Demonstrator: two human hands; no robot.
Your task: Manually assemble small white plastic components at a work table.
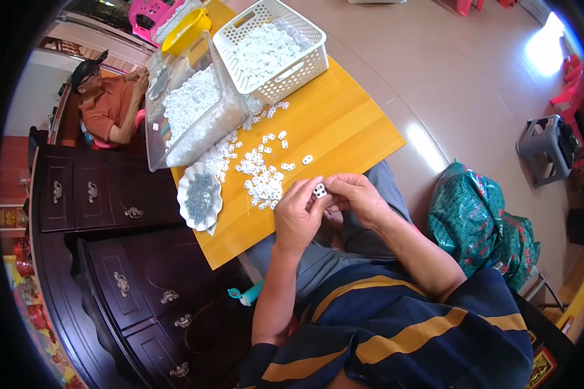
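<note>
Just past the table's near edge, over my lap, I pinch a small white block with dark round holes [320, 190] between both hands. My left hand [296, 217] has its thumb and fingers closed on the block's left side. From the right, my right hand [357, 198] grips it with thumb and forefinger; its other fingers curl underneath, partly hidden. Close by on the wooden table [344, 117] lies a loose pile of small white two-holed pieces [265, 187]. Left of that pile, a white scalloped dish [217, 206] holds many tiny grey parts [201, 196], too small to name.
A clear plastic bin [156, 139] and a white perforated basket [311, 65], both full of white pieces, stand farther back beside a yellow scoop [188, 32]. Another person [110, 104] sits at the far left. Dark drawers [143, 259] flank me left; a green bag [467, 214] lies right.
</note>
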